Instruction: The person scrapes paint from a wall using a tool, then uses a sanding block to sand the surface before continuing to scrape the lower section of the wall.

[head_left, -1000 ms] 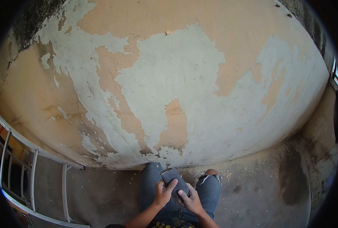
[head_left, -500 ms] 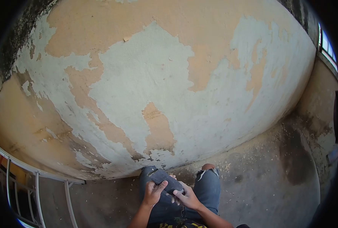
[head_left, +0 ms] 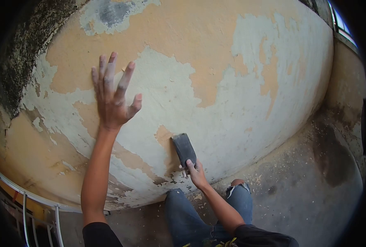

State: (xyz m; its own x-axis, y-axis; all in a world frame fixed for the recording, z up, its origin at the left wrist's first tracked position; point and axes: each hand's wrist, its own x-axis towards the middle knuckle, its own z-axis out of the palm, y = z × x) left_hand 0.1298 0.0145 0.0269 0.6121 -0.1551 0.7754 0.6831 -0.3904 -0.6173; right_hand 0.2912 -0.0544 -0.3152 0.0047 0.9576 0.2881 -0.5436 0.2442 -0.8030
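My left hand (head_left: 114, 92) is raised in front of the wall (head_left: 158, 86), its dusty fingers spread apart and nothing in it. Peeling paint covers that wall in pale green and orange patches. Lower and to the right, my right hand (head_left: 194, 173) grips the bottom end of a dark grey rectangular block (head_left: 184, 149). The block points upward, over or close to the wall's lower part; whether it touches the surface cannot be told. White dust marks the right fingers too.
At the lower left stands a metal ladder-like frame (head_left: 25, 214). Black mould or bare plaster (head_left: 16, 70) darkens the upper left. Paint flakes lie on the concrete floor (head_left: 282, 193). A barred window (head_left: 342, 24) shows at upper right. My jeans-clad knees are below.
My left hand has let go of the block and moved up and left, its fingers spreading. My right hand now holds the block alone, higher and more upright. The view has shifted slightly.
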